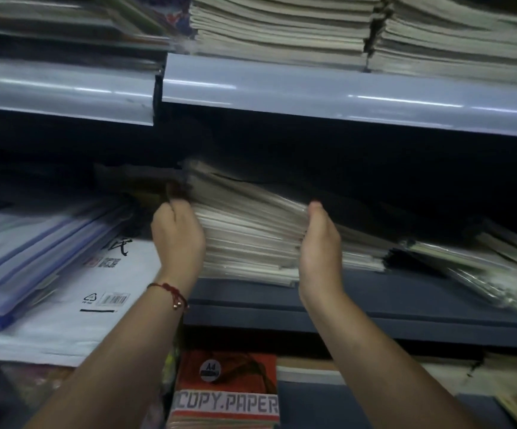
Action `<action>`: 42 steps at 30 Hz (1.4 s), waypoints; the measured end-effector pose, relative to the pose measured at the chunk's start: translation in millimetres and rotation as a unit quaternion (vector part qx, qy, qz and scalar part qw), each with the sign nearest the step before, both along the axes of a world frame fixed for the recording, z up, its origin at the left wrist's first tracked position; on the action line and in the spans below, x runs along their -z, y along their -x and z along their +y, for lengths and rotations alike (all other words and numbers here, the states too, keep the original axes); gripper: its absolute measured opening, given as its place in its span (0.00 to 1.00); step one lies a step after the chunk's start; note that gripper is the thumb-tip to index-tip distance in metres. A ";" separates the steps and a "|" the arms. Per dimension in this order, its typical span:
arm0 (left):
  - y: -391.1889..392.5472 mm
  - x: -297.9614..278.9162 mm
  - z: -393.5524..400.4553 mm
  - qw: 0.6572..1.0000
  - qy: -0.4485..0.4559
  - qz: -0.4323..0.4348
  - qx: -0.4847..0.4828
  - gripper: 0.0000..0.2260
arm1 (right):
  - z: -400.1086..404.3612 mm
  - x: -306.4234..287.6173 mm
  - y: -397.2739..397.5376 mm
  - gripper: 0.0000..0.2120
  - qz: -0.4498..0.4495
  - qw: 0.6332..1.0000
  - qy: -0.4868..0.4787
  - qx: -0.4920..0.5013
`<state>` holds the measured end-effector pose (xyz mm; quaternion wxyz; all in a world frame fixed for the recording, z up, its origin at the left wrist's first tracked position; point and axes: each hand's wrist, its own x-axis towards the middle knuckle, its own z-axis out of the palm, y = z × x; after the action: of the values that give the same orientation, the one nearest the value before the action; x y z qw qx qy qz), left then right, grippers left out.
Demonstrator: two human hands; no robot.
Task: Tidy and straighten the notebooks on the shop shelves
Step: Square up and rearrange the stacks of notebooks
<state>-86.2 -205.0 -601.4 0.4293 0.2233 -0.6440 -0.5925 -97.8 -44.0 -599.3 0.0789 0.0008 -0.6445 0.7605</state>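
A slanted stack of pale notebooks lies on the dark middle shelf, its upper layers leaning back to the left. My left hand, with a red cord bracelet on the wrist, is at the stack's left end with its fingers curled round that edge. My right hand is held upright against the stack's front face near its right part, thumb up; its fingers are hidden behind the palm. More notebooks are piled on the upper shelf.
Blue plastic folders lie on a white packet to the left. Plastic-wrapped packs slump to the right of the stack. Below, a red copy paper pack stands upright. The grey lip of the upper shelf overhangs the hands.
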 end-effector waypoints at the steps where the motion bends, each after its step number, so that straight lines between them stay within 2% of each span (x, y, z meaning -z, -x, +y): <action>1: 2.8 0.6 -2.1 1.000 0.003 -0.003 -0.006 0.20 | -4.1 -1.7 -1.4 0.20 0.002 1.000 -0.011 0.003; 5: 4.8 3.7 -4.0 1.000 -0.004 -0.001 -0.006 0.23 | -12.6 -4.0 -0.9 0.22 -0.007 1.000 -0.026 -0.002; 9: -0.7 0.9 0.2 1.000 -0.025 -0.014 0.009 0.23 | -11.2 -10.3 -3.7 0.10 -0.019 0.998 -0.053 0.001; 13: -4.8 0.6 -1.5 1.000 -0.015 -0.012 0.021 0.21 | -7.5 -16.8 -6.9 0.14 -0.021 0.997 -0.066 -0.029; 16: -21.7 13.9 5.9 0.997 0.080 0.006 -0.004 0.15 | 3.0 -18.4 -9.4 0.27 -0.040 0.994 -0.071 -0.070; 18: -48.7 27.3 28.0 0.987 0.146 0.060 -0.009 0.13 | 20.5 -10.2 -16.2 0.27 -0.016 0.995 -0.072 -0.066; 21: -82.3 43.5 81.0 0.972 0.211 0.084 0.062 0.13 | 62.2 16.5 -32.1 0.14 0.016 0.996 -0.079 -0.024; 23: -82.9 49.2 116.9 0.958 0.237 0.081 0.137 0.13 | 94.4 30.0 -37.6 0.10 0.008 0.998 -0.069 0.006; 26: -62.7 47.7 165.0 0.944 0.223 0.011 0.243 0.12 | 131.3 37.7 -26.8 0.15 -0.013 0.996 -0.078 0.041; 29: -36.3 46.5 197.1 0.909 0.297 -0.054 0.287 0.23 | 150.8 36.2 -9.3 0.23 -0.034 0.994 -0.099 0.012; 32: 2.0 47.5 200.7 0.860 0.449 -0.120 0.208 0.27 | 151.7 31.6 9.7 0.18 -0.063 0.994 -0.091 -0.013; 34: 24.0 45.4 195.1 0.826 0.525 -0.159 0.128 0.23 | 148.7 33.1 21.8 0.25 -0.074 0.993 -0.090 -0.002; 36: 36.2 43.4 189.3 0.798 0.558 -0.206 0.100 0.18 | 145.7 34.6 30.2 0.20 -0.071 0.994 -0.077 0.004; 39: 36.9 47.3 185.6 0.789 0.577 -0.199 0.060 0.18 | 144.1 37.4 34.4 0.12 -0.059 0.997 -0.039 0.011; 42: 28.4 54.8 187.7 0.789 0.583 -0.193 0.020 0.22 | 143.3 39.4 33.4 0.09 -0.038 0.998 -0.059 -0.006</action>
<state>-114.6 -17.3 -656.2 0.3330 0.0278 -0.9408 -0.0575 -131.3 99.3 -638.7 0.0490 -0.0197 -0.6905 0.7214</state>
